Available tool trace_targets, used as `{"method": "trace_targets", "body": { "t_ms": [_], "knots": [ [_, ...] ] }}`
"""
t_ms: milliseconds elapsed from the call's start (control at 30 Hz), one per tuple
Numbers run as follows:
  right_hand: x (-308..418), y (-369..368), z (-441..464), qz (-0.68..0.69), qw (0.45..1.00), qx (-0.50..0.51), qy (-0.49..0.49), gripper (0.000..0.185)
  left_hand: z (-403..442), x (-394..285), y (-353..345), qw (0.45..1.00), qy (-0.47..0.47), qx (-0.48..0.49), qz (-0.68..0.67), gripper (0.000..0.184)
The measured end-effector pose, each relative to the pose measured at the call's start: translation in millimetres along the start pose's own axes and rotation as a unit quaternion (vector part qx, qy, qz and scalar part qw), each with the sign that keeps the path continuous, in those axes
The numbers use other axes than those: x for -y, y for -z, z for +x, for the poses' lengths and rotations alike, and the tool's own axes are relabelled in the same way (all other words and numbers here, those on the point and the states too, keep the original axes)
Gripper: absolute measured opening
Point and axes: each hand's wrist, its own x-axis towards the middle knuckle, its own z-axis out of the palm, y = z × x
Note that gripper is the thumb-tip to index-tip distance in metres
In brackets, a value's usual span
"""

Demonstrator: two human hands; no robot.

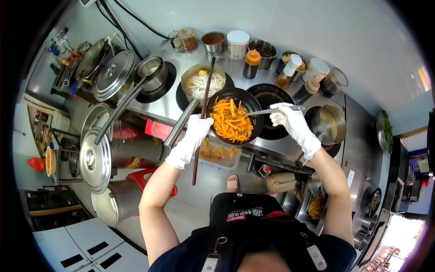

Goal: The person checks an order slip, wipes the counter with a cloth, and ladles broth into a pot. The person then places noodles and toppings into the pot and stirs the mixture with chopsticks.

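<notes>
Steel stovetop (158,109) noted, black pan (240,96) of orange strips (230,128) over its near side, apparently being stirred with the metal utensil (266,111) in my closed right hand (291,123), my left hand (195,132) closed around dark chopsticks (195,165), pan grip undetermined.

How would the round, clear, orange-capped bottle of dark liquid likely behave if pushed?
The bottle looks taller than wide, so a high push might tip it. Its dark contents probably add some weight. Its round body could roll once down.
</notes>
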Motion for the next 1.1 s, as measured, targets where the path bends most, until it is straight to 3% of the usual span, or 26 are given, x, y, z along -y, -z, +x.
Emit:
{"method": "trace_targets", "body": {
  "t_ms": [167, 500, 633, 700, 733, 800, 867, 1100],
  "knots": [
    [4, -20, -20, -0.152, 0.977, 0.041, 0.141, 0.024, -4, 5, 2, 1.0, 0.005, -0.009, -0.008, 0.016],
    [7, -9, -21, -0.037, 0.996, -0.015, 0.079, 0.026, -3, 15, 0, 1.0, 0.012, -0.012, -0.017, 0.014],
    [12, -8, -25, -0.103, 0.987, 0.012, 0.12, 0.026, -5, 15, -1, 0.999, 0.005, -0.022, -0.027, 0.014],
    [20, -21, -46, -0.298, 0.922, 0.081, 0.233, 0.022, -5, 13, -2, 0.999, 0.006, -0.027, -0.046, 0.014],
    [26, -26, -52, -0.41, 0.851, 0.126, 0.302, 0.021, -5, 13, -3, 0.998, 0.01, -0.029, -0.055, 0.014],
    [27, -27, -53, -0.589, 0.648, 0.173, 0.45, 0.035, -5, 11, -4, 0.998, 0.014, -0.028, -0.055, 0.01],
    [25, -26, -53, -0.599, 0.636, 0.182, 0.451, 0.044, -6, 5, -4, 0.999, 0.012, -0.026, -0.04, 0.005],
    [21, -19, -51, -0.674, 0.57, 0.152, 0.445, 0.045, -11, -4, -10, 0.999, 0.015, -0.037, -0.032, 0.009]
  ]
}}
